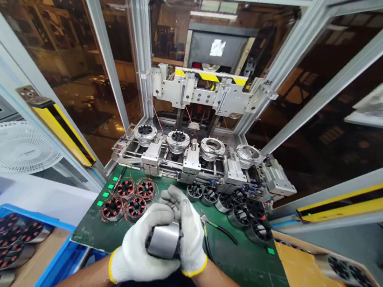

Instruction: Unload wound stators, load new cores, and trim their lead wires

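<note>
Both of my hands wear white knit gloves with yellow cuffs. Between them, low over the near part of the green mat, is a motor stator core (164, 241) with a smooth silver shell and black ends. My left hand (144, 245) wraps its left side and underside. My right hand (189, 230) is pressed along the right end, fingers together and angled forward. Just beyond and left lie several stators wound with red wire (136, 207). Diagonal cutters (219, 227) with dark green-edged handles lie to the right of my right hand.
A winding fixture (188, 164) with several round metal holders spans the back; the two left holders contain black cores. Unwound stator cores (240, 214) stand at the mat's right. A blue bin (57, 250) of wound stators is left, a cardboard box (311, 277) right, a fan (16, 146) far left.
</note>
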`<action>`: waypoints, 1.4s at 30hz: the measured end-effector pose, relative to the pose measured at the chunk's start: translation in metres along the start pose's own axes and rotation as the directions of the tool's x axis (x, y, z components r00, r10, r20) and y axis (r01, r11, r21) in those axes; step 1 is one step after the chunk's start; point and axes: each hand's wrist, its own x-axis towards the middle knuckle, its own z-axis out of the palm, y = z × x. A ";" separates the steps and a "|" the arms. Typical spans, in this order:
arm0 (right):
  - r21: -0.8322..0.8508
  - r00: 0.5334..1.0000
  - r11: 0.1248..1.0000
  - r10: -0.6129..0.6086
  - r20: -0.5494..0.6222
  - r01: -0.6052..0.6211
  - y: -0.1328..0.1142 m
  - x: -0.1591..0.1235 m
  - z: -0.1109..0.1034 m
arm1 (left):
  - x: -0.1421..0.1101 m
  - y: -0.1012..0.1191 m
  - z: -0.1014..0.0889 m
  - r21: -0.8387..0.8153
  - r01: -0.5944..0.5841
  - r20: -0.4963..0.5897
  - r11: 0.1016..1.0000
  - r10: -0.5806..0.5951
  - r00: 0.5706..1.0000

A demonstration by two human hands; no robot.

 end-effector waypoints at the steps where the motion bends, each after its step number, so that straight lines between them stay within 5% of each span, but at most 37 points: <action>1: -0.019 1.000 1.000 0.008 -0.003 -0.008 -0.001 -0.002 -0.004 | 0.001 -0.001 -0.003 0.040 -0.014 -0.004 0.999 0.014 1.000; 3: -0.135 0.999 0.991 0.017 0.029 -0.013 -0.007 -0.007 -0.015 | 0.004 -0.003 -0.014 0.160 -0.076 -0.018 0.984 0.080 0.997; 5: -0.294 0.982 0.956 0.041 0.183 0.014 -0.015 -0.012 -0.024 | 0.009 -0.005 -0.027 0.292 -0.200 0.024 0.935 0.202 0.979; 9: -0.377 0.879 0.925 0.136 0.457 0.052 -0.026 -0.019 -0.025 | 0.014 -0.008 -0.037 0.419 -0.359 0.247 0.834 0.275 0.929; 12: -0.356 0.899 0.932 0.099 0.426 0.066 -0.027 -0.022 -0.021 | 0.006 -0.011 -0.030 0.458 -0.239 0.120 0.856 0.207 0.971; 14: -0.411 0.910 0.901 0.051 0.411 0.135 -0.028 -0.021 -0.022 | -0.002 -0.012 -0.024 0.486 -0.068 -0.011 0.871 0.084 0.996; 16: -0.468 0.898 0.861 0.029 0.439 0.201 -0.030 -0.018 -0.024 | -0.006 -0.011 -0.022 0.517 0.048 -0.032 0.855 -0.038 0.999; 18: -0.467 0.872 0.861 0.060 0.486 0.201 -0.033 -0.014 -0.026 | -0.007 -0.011 -0.024 0.543 0.052 0.015 0.838 -0.071 0.997; 22: -0.348 0.845 0.937 0.178 0.504 0.011 -0.031 -0.006 -0.024 | -0.006 -0.014 -0.030 0.565 0.048 0.083 0.824 -0.115 0.990; 25: -0.225 0.840 0.971 0.190 0.509 -0.083 -0.025 -0.006 -0.020 | -0.009 -0.016 -0.033 0.456 0.117 -0.023 0.882 -0.120 0.993; 27: -0.226 0.842 0.971 0.186 0.506 -0.079 -0.021 -0.008 -0.016 | -0.011 -0.019 -0.030 0.342 0.067 -0.125 0.937 -0.025 0.992; 30: -0.260 0.855 0.964 0.178 0.488 -0.053 -0.019 -0.009 -0.012 | -0.011 -0.024 -0.023 0.293 -0.096 -0.113 0.951 0.134 0.985; 34: -0.373 0.850 0.927 0.174 0.498 0.029 -0.040 0.016 -0.024 | -0.019 -0.032 -0.022 0.228 0.047 -0.092 0.972 -0.027 0.995; 36: -0.577 0.887 0.792 0.106 0.450 0.199 -0.066 0.045 -0.038 | -0.033 -0.038 -0.026 0.257 0.168 -0.058 0.952 -0.159 0.986; 38: -0.788 0.923 0.504 -0.049 0.382 0.353 -0.095 0.083 -0.054 | -0.053 -0.046 -0.029 0.338 0.261 0.023 0.904 -0.286 0.958; 42: -0.911 0.881 -0.003 -0.255 0.399 0.412 -0.134 0.164 -0.086 | -0.084 -0.070 -0.019 0.456 0.462 0.109 0.760 -0.563 0.819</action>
